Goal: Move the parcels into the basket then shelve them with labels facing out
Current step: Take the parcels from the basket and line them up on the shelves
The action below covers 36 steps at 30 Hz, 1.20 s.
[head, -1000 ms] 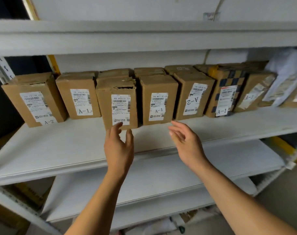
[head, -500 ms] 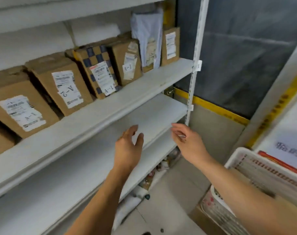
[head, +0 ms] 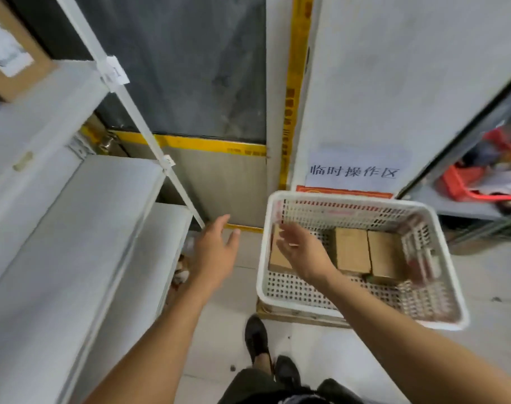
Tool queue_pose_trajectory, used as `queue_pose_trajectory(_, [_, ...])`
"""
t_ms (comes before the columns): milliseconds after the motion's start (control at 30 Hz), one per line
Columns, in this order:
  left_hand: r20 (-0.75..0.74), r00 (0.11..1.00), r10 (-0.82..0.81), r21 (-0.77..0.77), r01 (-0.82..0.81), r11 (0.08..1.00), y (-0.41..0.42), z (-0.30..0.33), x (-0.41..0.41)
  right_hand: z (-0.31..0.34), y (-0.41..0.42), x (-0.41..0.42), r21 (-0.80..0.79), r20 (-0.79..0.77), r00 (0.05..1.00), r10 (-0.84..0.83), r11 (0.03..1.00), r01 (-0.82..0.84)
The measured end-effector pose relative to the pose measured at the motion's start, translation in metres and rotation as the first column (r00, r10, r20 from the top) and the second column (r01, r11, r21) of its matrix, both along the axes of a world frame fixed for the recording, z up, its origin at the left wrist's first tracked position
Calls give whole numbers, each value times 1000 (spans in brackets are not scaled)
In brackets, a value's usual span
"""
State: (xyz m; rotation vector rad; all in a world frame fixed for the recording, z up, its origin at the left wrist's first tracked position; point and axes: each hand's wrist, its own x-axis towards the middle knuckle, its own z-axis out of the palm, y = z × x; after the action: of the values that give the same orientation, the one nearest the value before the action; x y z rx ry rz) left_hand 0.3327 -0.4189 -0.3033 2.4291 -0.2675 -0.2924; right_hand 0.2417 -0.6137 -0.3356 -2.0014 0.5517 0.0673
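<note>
Three cardboard parcels point(head: 352, 251) are sat in the white basket point(head: 362, 309). Right hand point(head: 302, 252) is held loose-fingered above it, left hand point(head: 215, 253) spread beside it, nothing gripped

Paper sign point(head: 355, 169); red bag point(head: 464, 182)

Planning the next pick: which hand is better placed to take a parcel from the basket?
Right hand: it is over the basket, above the parcels. The left hand hangs outside the rim.

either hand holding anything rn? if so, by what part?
Nothing held. Left hand is open beside the white basket; right hand is open over it, above the cardboard parcels, fingers straight.
</note>
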Motion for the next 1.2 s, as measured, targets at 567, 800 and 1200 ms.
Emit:
queue_pose_trajectory(567, [-463,851,-249,111,335,936,-203,-223,36,-172,-141,-21,15,-400,822,-407,893,449])
queue_pose_trajectory(800, [-488,873,8,265,140,954,-210,-321,48,-283,-146,21,205,-454,852,-260,900,384])
queue_pose_trajectory(1200, [-613,776,146,283,44,958,-237,-391,54,-397,-161,61,414,-514,844,-153,817,401])
